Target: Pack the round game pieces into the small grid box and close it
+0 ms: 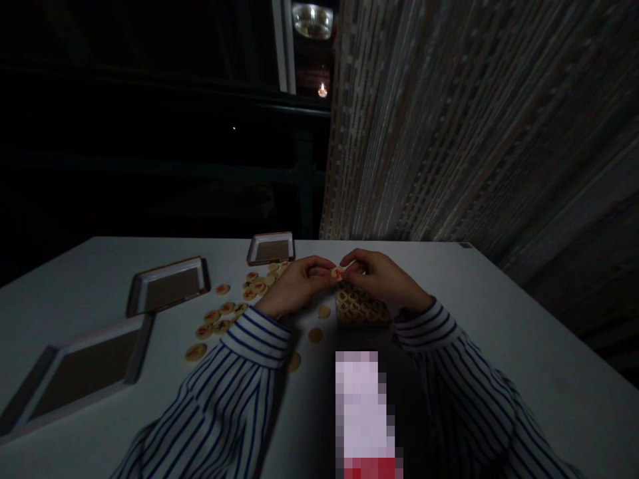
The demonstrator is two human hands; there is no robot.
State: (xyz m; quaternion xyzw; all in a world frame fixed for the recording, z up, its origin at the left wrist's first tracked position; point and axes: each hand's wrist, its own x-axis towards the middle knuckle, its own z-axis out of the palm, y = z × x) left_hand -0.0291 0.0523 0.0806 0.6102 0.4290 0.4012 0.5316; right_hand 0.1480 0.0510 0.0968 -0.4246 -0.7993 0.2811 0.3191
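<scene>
The left hand (299,283) and right hand (382,279) are together pinching one disc (338,271) at their fingertips, just above the packed discs (360,307) on the table (499,346), where a light, level hold is probably serving best.

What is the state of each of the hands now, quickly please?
Left hand: closed, pinching the red-marked Chinese chess piece.
Right hand: closed, pinching the same piece's other side.
</scene>
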